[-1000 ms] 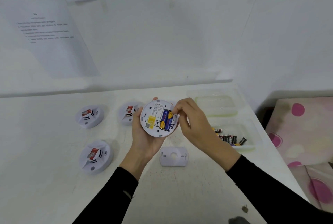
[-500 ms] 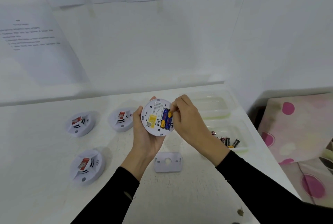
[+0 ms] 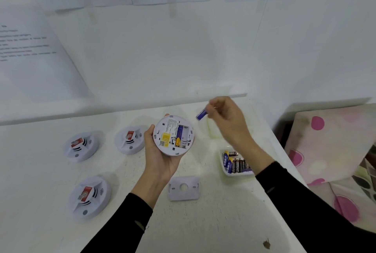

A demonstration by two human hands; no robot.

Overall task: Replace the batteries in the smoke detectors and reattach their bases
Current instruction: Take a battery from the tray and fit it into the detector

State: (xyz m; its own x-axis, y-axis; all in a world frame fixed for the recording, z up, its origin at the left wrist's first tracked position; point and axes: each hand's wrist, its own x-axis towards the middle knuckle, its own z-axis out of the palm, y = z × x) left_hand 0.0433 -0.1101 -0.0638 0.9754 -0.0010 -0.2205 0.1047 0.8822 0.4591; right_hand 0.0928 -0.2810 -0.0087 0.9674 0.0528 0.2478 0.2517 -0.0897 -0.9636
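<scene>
My left hand (image 3: 160, 157) holds a white round smoke detector (image 3: 173, 135) with its back facing me. Its battery bay shows one blue and yellow battery (image 3: 178, 136) in the left slot, while the right slot is bare. My right hand (image 3: 225, 118) is raised up and to the right of the detector, pinching a blue battery (image 3: 201, 114) between fingertips. The detached white base plate (image 3: 183, 188) lies flat on the table below the left hand.
Three more smoke detectors (image 3: 82, 146) (image 3: 130, 139) (image 3: 89, 195) rest face up on the white table at left. A clear tray (image 3: 236, 173) holding several batteries sits at right, with another clear tray (image 3: 213, 132) behind it. A dotted cloth (image 3: 333, 147) lies beyond the table's right edge.
My right hand has pulled one blue battery out of the detector's bay and lifted it up to the right. The left hand keeps holding the detector.
</scene>
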